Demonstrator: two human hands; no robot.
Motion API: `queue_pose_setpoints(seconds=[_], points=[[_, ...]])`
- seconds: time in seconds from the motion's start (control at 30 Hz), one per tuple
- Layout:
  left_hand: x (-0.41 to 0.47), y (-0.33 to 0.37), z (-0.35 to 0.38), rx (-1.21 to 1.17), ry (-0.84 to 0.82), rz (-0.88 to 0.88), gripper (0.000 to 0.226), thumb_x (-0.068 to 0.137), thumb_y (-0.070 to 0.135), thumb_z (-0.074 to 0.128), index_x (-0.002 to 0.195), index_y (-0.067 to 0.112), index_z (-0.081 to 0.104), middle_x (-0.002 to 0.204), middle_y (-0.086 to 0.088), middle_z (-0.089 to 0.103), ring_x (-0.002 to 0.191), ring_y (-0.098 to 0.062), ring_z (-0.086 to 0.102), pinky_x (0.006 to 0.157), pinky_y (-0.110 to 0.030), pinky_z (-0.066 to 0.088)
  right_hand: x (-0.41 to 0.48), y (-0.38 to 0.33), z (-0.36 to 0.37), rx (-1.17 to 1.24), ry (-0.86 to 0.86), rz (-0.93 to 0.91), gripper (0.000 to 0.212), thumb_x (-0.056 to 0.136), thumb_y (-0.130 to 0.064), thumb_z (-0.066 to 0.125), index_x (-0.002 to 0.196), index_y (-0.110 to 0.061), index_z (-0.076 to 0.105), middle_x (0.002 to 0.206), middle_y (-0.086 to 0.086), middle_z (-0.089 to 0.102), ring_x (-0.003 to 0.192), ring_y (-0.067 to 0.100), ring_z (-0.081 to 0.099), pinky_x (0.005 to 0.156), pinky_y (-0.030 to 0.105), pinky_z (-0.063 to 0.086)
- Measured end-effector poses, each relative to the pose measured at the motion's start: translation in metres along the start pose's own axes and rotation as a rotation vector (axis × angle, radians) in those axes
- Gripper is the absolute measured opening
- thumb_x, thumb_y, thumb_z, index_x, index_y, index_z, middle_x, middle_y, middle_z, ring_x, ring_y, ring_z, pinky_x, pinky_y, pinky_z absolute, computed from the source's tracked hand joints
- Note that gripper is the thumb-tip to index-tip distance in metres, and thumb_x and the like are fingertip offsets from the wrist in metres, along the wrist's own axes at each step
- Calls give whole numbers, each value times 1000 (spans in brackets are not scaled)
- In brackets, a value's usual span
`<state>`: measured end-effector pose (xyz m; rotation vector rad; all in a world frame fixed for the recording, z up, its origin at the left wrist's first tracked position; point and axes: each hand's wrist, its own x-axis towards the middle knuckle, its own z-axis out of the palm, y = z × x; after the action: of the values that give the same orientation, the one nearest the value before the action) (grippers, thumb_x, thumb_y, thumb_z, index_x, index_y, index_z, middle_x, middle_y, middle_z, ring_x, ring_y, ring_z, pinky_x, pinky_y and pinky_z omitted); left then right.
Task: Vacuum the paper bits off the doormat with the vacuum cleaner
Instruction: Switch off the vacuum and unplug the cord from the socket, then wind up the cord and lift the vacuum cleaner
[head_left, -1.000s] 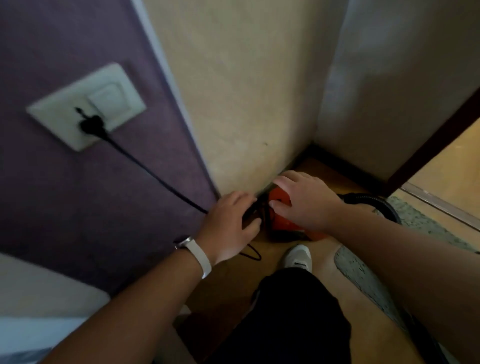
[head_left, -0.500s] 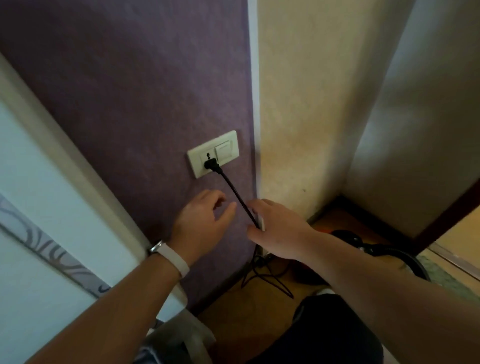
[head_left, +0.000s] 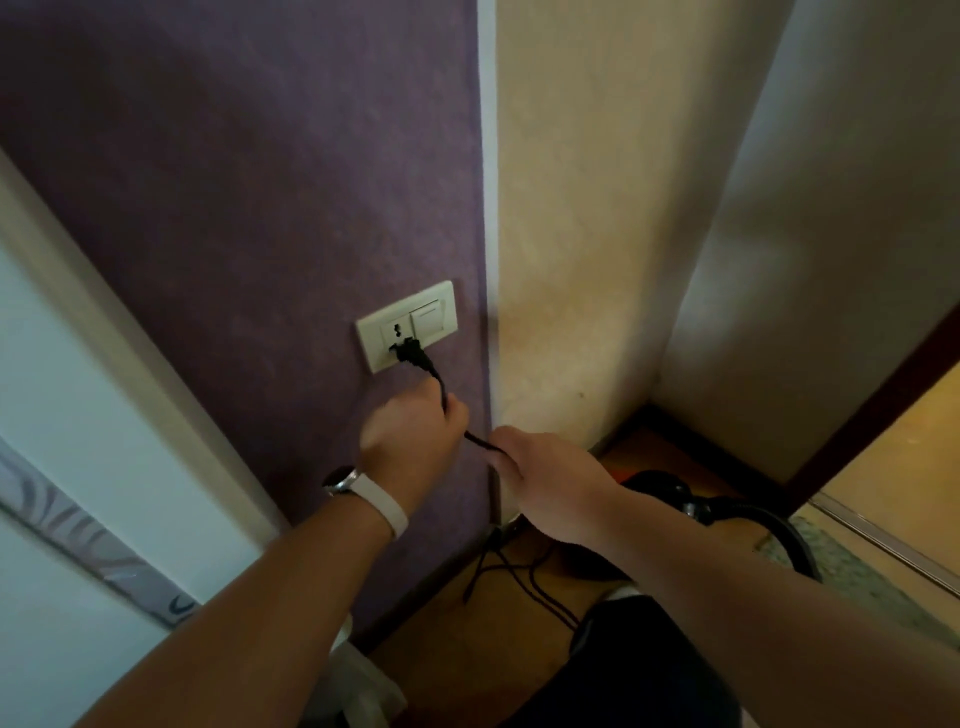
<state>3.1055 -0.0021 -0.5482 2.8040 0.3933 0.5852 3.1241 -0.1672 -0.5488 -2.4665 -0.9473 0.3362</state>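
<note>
two hands: both hold the cord (head_left: 478, 440), close to the purple wall (head_left: 234, 208).
left hand (head_left: 410, 431): fingers curled round the cord just below the plug (head_left: 410, 353); a watch (head_left: 363, 491) with a white strap sits on the wrist.
right hand (head_left: 545, 475): just right of the left hand, gripping the cord lower down; its fingertips are hidden.
plug: seated in the socket (head_left: 395, 332), left of a switch (head_left: 428, 318) on the same plate.
cord: runs from the plug through both hands, then lies in loops on the floor (head_left: 467, 654).
vacuum (head_left: 657, 486): black and orange, on the floor in the far corner, partly behind the right arm; its hose (head_left: 779, 530) curves right.
doormat (head_left: 852, 577): grey-green, at the right, beside the hose.
</note>
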Motion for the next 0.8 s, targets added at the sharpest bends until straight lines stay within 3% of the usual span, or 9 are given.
queue_pose_setpoints(seconds=[0.1, 0.23, 0.37, 0.5, 0.6, 0.67, 0.73, 0.8], points=[[-29, 10, 3, -28, 52, 287, 33, 89, 35, 36, 67, 15, 49, 52, -3, 48, 37, -24, 46, 37, -26, 34, -32, 20, -8, -70, -74, 6, 18, 105, -37, 37, 93, -26, 45, 70, -5, 52, 58, 9, 50, 51, 24, 35], [-32, 38, -5, -90, 123, 389, 24, 89, 32, 40, 68, 22, 35, 52, 6, 32, 36, -13, 30, 37, -18, 19, -73, 48, -22, 114, 9, 157, 28, 100, -39, 49, 82, -20, 58, 68, 7, 59, 55, 12, 50, 54, 28, 39], [-19, 60, -19, -59, 218, 504, 29, 89, 30, 41, 65, 16, 48, 54, 3, 37, 37, -18, 40, 37, -22, 29, -107, 85, -40, 299, 102, 408, 32, 96, -30, 57, 65, -21, 52, 57, -4, 47, 49, 11, 44, 53, 28, 36], [-9, 68, -34, -118, 202, 570, 27, 91, 28, 43, 78, 11, 60, 67, -5, 56, 49, -25, 54, 42, -29, 44, -157, 118, -52, 400, 171, 630, 28, 95, -27, 58, 72, -12, 55, 65, 3, 50, 53, 14, 45, 51, 25, 35], [-21, 93, -20, -202, 71, 660, 28, 91, 17, 45, 106, 3, 64, 85, -10, 62, 64, -25, 59, 53, -27, 41, -197, 129, -63, 543, 357, 704, 23, 92, -23, 63, 75, -9, 60, 68, 7, 50, 61, 18, 49, 55, 27, 38], [-39, 122, -3, -249, -21, 724, 34, 90, 13, 43, 115, -2, 60, 93, -14, 62, 71, -29, 61, 57, -32, 48, -221, 134, -71, 649, 506, 737, 19, 87, -17, 66, 70, -11, 61, 66, 7, 49, 63, 21, 47, 59, 33, 38], [-60, 157, 18, -213, -86, 800, 33, 85, 2, 56, 117, -5, 59, 96, -17, 64, 75, -33, 64, 60, -41, 58, -247, 139, -77, 689, 598, 762, 17, 82, -14, 67, 67, -15, 60, 65, 6, 49, 62, 21, 45, 60, 36, 36], [-81, 196, 40, -210, -153, 868, 51, 78, -8, 66, 127, -5, 56, 104, -18, 65, 84, -36, 65, 67, -40, 57, -272, 145, -80, 687, 610, 812, 15, 84, -14, 65, 71, -13, 58, 67, 5, 48, 61, 18, 44, 57, 33, 36]])
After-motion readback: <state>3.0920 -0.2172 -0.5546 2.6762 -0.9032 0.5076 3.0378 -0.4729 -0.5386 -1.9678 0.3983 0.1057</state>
